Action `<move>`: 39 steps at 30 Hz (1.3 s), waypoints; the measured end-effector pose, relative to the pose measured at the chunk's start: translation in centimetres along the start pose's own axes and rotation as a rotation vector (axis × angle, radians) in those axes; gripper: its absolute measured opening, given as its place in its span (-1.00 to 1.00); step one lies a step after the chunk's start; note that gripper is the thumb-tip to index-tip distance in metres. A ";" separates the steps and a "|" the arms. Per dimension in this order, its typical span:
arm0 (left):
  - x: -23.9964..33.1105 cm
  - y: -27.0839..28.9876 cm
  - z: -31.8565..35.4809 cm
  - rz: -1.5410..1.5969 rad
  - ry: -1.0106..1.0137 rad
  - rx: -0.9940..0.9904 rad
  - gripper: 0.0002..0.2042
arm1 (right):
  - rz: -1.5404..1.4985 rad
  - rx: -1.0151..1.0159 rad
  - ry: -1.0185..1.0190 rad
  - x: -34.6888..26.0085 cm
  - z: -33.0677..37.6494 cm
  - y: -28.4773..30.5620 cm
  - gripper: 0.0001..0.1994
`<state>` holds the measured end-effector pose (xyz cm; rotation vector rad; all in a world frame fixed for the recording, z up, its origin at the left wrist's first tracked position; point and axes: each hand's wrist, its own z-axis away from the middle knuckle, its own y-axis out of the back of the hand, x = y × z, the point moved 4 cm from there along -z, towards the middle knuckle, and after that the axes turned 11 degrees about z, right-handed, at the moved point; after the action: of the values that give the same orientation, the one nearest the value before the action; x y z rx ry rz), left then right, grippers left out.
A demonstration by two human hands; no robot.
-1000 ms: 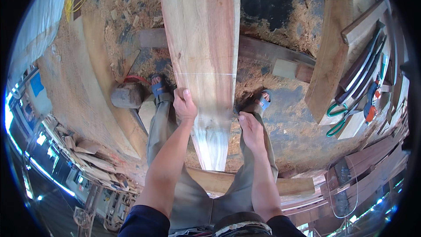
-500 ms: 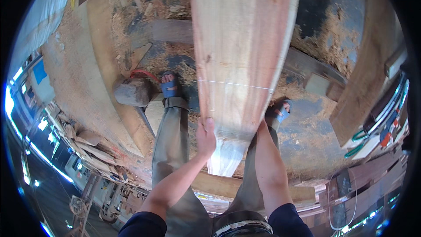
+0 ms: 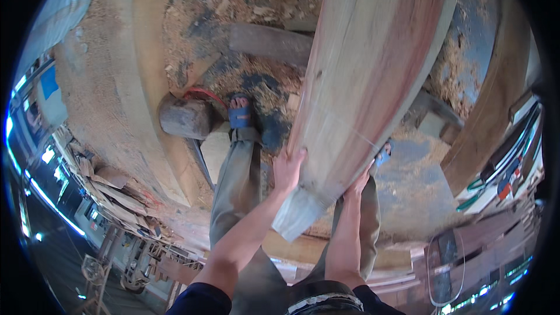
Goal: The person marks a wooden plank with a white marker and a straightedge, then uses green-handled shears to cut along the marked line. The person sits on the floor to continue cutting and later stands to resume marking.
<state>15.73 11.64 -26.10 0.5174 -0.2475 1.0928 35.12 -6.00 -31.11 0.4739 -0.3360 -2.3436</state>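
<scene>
A broad wooden plank, pale with reddish streaks, slants from between my legs to the far right. Its near end is greyish white, and a thin light line crosses its face. My left hand grips the plank's left edge, thumb on top and fingers out of sight beneath. On the opposite edge, my right hand holds the plank from the side and below, its fingers partly hidden. The plank's far end shows near the top of the view.
A dark wooden block sits left of my sandalled left foot. Long boards lie along the left, and another curved board at the right. Short timbers lie crosswise under the plank. Sawdust and chips litter the ground.
The plank has swung, its far end moving right and its near end tilting left. Both hands have shifted with it, still gripping its edges.
</scene>
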 end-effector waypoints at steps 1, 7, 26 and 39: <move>-0.8 -0.7 -0.9 0.011 0.030 -0.019 -0.39 | -0.001 0.088 0.069 0.0 1.1 0.3 -0.09; -4.0 -4.1 -3.5 0.439 0.015 -0.107 -0.39 | 0.405 0.451 0.326 1.2 4.5 -2.3 -0.26; -6.8 1.5 4.1 -0.116 -0.076 -0.103 -0.22 | -0.063 -0.182 -0.135 9.3 -3.4 -4.7 -0.02; -7.5 1.1 3.7 -0.085 -0.175 0.098 -0.33 | -0.174 -0.312 -0.168 13.2 -6.1 -5.8 -0.05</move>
<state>11.61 4.21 -25.91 0.7069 -0.3228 0.9816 25.24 -11.65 -41.90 0.1611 -0.0015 -2.5521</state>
